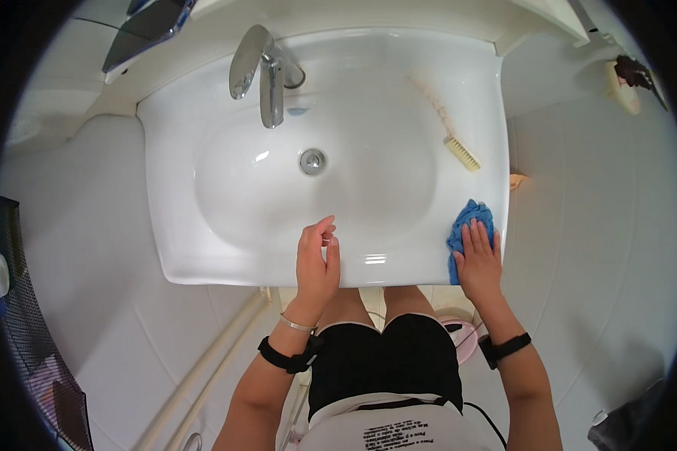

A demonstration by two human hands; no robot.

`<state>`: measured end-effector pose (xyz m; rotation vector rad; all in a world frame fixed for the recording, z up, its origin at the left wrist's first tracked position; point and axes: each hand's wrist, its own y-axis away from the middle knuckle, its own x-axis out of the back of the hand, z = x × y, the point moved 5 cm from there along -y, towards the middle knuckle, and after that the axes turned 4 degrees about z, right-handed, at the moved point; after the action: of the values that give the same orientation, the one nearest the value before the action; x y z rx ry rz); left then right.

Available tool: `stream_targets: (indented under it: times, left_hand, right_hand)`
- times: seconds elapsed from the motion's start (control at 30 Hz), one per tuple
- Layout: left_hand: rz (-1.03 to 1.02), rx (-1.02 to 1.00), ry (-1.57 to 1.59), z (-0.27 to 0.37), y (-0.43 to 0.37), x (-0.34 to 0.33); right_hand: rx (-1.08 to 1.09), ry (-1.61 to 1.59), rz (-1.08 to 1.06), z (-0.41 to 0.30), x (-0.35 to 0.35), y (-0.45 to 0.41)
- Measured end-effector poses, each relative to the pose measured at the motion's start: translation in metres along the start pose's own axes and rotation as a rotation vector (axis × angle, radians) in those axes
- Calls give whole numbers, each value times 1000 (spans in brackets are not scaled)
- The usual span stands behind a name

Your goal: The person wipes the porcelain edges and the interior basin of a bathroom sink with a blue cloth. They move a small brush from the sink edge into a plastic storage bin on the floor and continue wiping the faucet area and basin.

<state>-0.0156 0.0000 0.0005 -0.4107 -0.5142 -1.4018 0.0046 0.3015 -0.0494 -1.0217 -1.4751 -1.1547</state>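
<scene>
My right hand (479,259) lies flat, fingers extended, on a crumpled blue cloth (461,231) at the front right corner of a white ceramic washbasin (220,268). Over the basin's front rim hovers my left hand (319,253), its fingers loosely curled and holding nothing. A scrubbing brush (462,154) with pale bristles rests on the right side of the basin, bristles showing; its handle looks clear. The round metal drain plug (313,162) sits in the bowl, below a chrome faucet (271,93).
Shelving with a dark, shiny object (146,34) borders the basin's back left. A mesh bag (39,338) hangs at the far left. Beige pipes (214,361) run below left, and a pink basin (465,344) stands on the floor near my legs. Tiled walls flank both sides.
</scene>
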Motion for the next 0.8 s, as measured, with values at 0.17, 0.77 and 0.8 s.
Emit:
stream_targets:
  times: [0.17, 0.77, 0.8]
  left_hand:
    - [3, 13, 11, 13, 0, 1]
    - [119, 151, 34, 16, 26, 47]
    - [128, 161, 21, 14, 30, 52]
  right_hand:
    - [-76, 33, -44, 8, -7, -36]
    - [-197, 110, 121, 22, 9, -192]
    - [-188, 89, 96, 21, 9, -189]
